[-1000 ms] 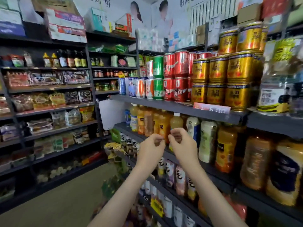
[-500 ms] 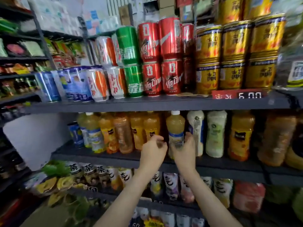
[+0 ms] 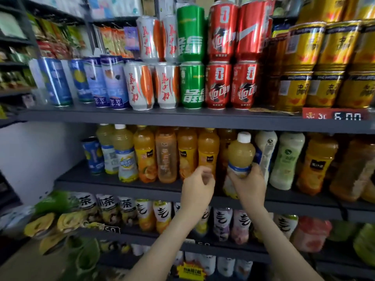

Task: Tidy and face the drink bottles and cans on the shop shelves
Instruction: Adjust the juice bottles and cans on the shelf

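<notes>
On the middle shelf (image 3: 121, 184), the right hand (image 3: 248, 185) grips a pale yellow juice bottle (image 3: 241, 153) with a white cap, fingers and thumb wrapped around its lower half below the blue label. The bottle stands upright at the shelf's front edge, forward of the row, between the orange juice bottles (image 3: 208, 149) and a white drink bottle (image 3: 265, 147); whether its base rests on the shelf is unclear. Just beside it, the left hand (image 3: 197, 185) hovers before the orange bottles, fingers loosely curled and slightly apart, holding nothing. Above, red cans (image 3: 218, 84), a green can (image 3: 191, 84) and gold cans (image 3: 322, 86) stand stacked two high.
</notes>
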